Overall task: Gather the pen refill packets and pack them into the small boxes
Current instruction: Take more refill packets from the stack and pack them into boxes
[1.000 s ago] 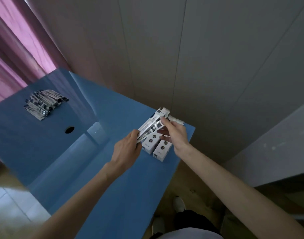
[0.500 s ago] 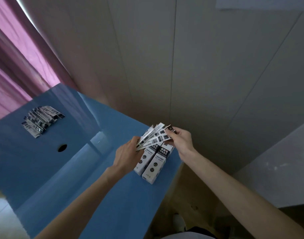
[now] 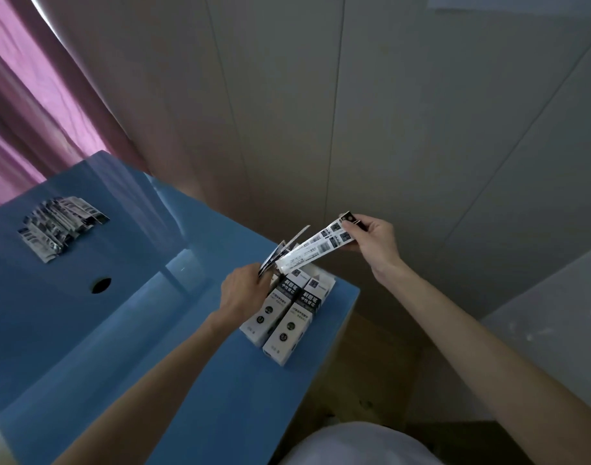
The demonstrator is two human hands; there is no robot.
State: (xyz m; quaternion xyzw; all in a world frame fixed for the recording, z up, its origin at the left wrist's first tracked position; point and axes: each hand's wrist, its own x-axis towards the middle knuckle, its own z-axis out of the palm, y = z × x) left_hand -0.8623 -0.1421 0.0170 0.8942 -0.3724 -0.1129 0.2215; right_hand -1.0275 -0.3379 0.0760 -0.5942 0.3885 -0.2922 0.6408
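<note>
Two small white-and-black boxes point(image 3: 289, 313) lie side by side near the right edge of the blue table point(image 3: 119, 347). My left hand point(image 3: 245, 290) grips a fan of several refill packets point(image 3: 280, 251) just left of the boxes' far ends. My right hand point(image 3: 374, 238) pinches the dark top end of one or two long white packets point(image 3: 315, 248), held out to the right and above the boxes. The lower end of those packets still reaches down towards the fan. A pile of more refill packets point(image 3: 61, 224) lies at the table's far left.
A round hole point(image 3: 101, 285) is cut in the table between the pile and my left hand. A pink curtain point(image 3: 35, 105) hangs at the back left, and a beige panelled wall point(image 3: 354, 112) rises right behind the table. Floor shows beyond the table's right edge.
My right hand has drawn packets out of the fan, moving up and to the right. My left hand stays by the boxes. The camera has tilted upward.
</note>
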